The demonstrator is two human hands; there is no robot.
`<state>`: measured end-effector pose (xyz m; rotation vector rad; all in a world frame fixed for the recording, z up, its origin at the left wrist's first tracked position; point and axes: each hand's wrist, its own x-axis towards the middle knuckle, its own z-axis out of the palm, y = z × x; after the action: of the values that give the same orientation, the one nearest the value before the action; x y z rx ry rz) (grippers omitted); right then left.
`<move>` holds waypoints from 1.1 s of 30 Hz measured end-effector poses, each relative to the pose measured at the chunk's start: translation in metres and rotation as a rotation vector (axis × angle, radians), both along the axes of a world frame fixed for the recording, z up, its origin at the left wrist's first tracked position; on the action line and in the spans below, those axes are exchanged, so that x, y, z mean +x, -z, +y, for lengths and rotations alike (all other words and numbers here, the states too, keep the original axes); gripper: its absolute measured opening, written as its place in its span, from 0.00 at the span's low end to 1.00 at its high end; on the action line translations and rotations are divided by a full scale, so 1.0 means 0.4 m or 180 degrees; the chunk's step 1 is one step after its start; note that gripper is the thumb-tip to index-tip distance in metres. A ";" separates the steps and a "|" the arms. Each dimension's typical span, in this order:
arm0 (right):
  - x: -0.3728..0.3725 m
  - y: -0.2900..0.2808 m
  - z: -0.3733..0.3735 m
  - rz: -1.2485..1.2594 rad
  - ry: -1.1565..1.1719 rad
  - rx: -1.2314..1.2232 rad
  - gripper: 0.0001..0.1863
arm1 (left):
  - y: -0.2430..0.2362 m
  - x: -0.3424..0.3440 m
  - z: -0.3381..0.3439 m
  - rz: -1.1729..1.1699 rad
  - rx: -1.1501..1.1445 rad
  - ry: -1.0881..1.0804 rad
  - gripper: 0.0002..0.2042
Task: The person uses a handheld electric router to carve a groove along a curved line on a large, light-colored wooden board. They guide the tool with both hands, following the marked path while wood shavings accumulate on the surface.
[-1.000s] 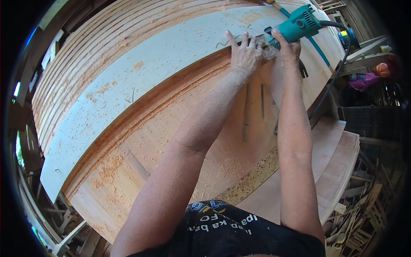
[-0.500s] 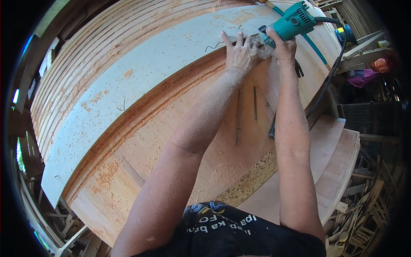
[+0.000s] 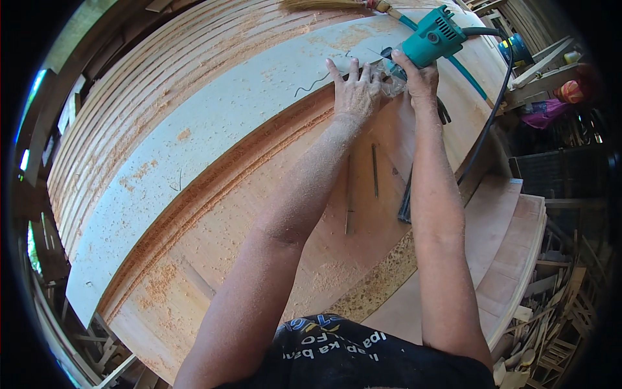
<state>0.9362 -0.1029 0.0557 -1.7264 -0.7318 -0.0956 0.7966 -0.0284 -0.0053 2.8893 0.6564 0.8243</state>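
My right hand (image 3: pixel 421 81) grips a teal handheld router (image 3: pixel 433 35) at the upper right, near the end of a curved white template (image 3: pixel 149 149). My left hand (image 3: pixel 356 91) rests with fingers spread on the template's inner edge, beside the router's clear base (image 3: pixel 392 84), which it may touch; the bit is hidden. Below the template runs a curved orange-brown groove (image 3: pixel 214 175) full of shavings, on a pale wooden panel (image 3: pixel 291 272). Between my forearms lie thin metal rods (image 3: pixel 374 168) and a dark tool (image 3: pixel 405 201), partly hidden.
Ridged boards (image 3: pixel 116 117) lie beyond the template. A straw broom (image 3: pixel 311 5), a teal hose (image 3: pixel 473 81) and a black cord (image 3: pixel 495 104) are at upper right. Curved panels (image 3: pixel 512 259) and piled wood scraps (image 3: pixel 564 324) sit right, a purple bag (image 3: pixel 544 113) above them.
The whole view has shifted somewhat down and left, bringing the broom into sight. My hands and the router keep much the same place along the template, with the same hold.
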 end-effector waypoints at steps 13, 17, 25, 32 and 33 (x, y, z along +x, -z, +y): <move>0.052 -0.005 -0.003 -0.0028 0.0001 -0.0053 0.36 | -0.006 0.042 -0.002 0.0025 -0.0013 0.0036 0.25; 0.043 -0.010 0.004 -0.0002 -0.0044 -0.0039 0.35 | 0.015 0.055 0.009 0.0106 0.0147 -0.0017 0.26; 0.074 -0.007 -0.008 0.0009 -0.0113 0.0045 0.29 | 0.010 0.082 -0.006 -0.0016 0.0059 -0.0001 0.27; 0.103 -0.008 -0.020 -0.0041 -0.0121 0.0134 0.27 | -0.014 0.092 -0.018 -0.0035 0.0008 0.0121 0.27; 0.096 -0.009 -0.015 -0.0027 -0.0134 0.0142 0.27 | -0.008 0.093 -0.014 -0.0025 -0.0032 0.0142 0.27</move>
<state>0.9746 -0.1088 0.0593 -1.6681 -0.7665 -0.0897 0.8338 -0.0340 -0.0020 2.8789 0.5912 0.8241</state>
